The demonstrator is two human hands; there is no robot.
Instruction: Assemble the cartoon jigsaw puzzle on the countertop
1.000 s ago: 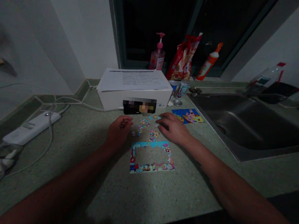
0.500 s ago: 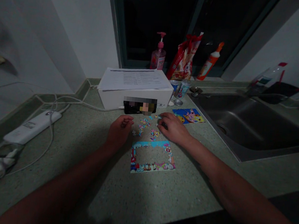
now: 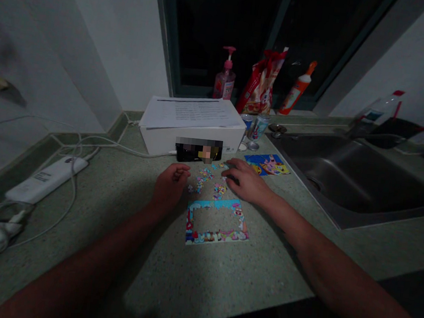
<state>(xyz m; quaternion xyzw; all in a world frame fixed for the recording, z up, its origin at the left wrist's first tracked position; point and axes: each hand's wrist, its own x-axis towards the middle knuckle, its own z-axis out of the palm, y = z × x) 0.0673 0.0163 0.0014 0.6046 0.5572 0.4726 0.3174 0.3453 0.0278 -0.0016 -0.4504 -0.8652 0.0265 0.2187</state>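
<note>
A jigsaw frame [image 3: 216,238] of joined edge pieces lies on the counter, its middle showing bare stone. Beyond it are several loose jigsaw pieces [image 3: 205,175] and a small cluster of pieces [image 3: 220,191]. My left hand [image 3: 172,180] rests at the left of the loose pieces with its fingers curled in; whatever may be inside them is hidden. On the other side, my right hand [image 3: 243,179] reaches over the pieces, thumb and fingers apart, the fingertips by the pieces at the back. Right of that hand lies a blue cartoon picture card [image 3: 271,165].
A phone [image 3: 198,153] leans against a white box [image 3: 195,136] topped with paper. Cans [image 3: 259,128] stand beside the box, and a steel sink [image 3: 361,168] is at the right. A white power strip [image 3: 47,178] with cables lies left. Bottles and a red bag [image 3: 262,81] line the sill.
My right hand has shifted slightly left and away from me over the pieces. My left hand and the jigsaw frame stay nearly where they were.
</note>
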